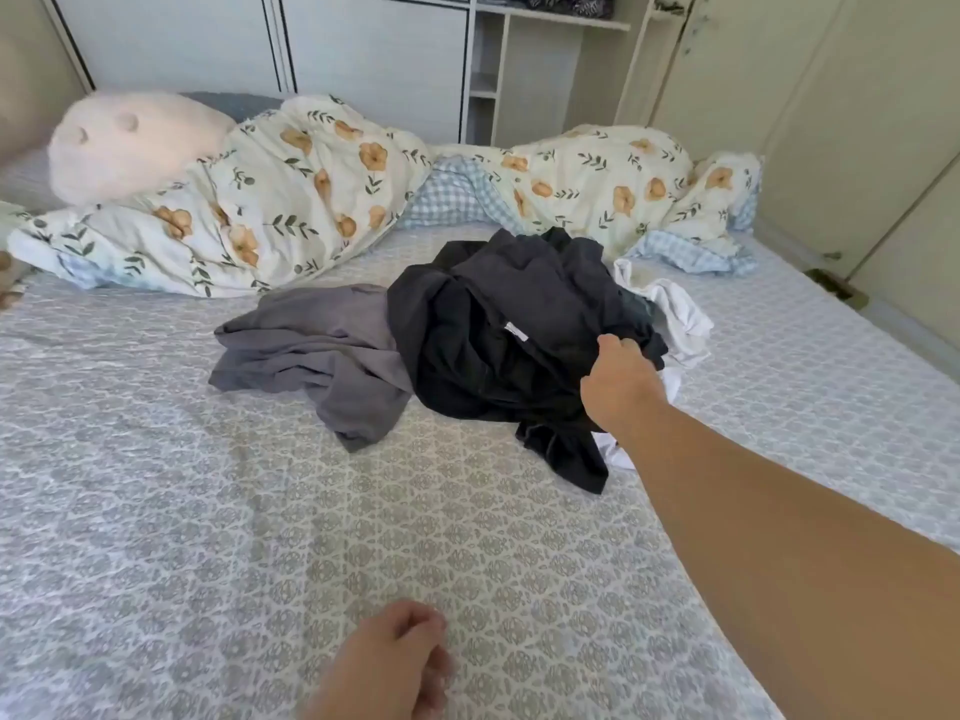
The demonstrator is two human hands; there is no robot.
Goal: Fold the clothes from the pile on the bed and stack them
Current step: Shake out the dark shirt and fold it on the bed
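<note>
Okay, head view: right hand (621,379) reaches out over the bed (363,537), fingers (615,345) curled into the black garment (498,345) on top of the pile mid-bed. Grey garment (322,356) lies crumpled touching its left side, white garment (675,314) pokes out at right. Left hand (387,667) low near the frame bottom, fingers loosely curled, holding nothing. Floral duvet (291,200) bunched behind the pile, pale plush pillow (135,142) far left.
</note>
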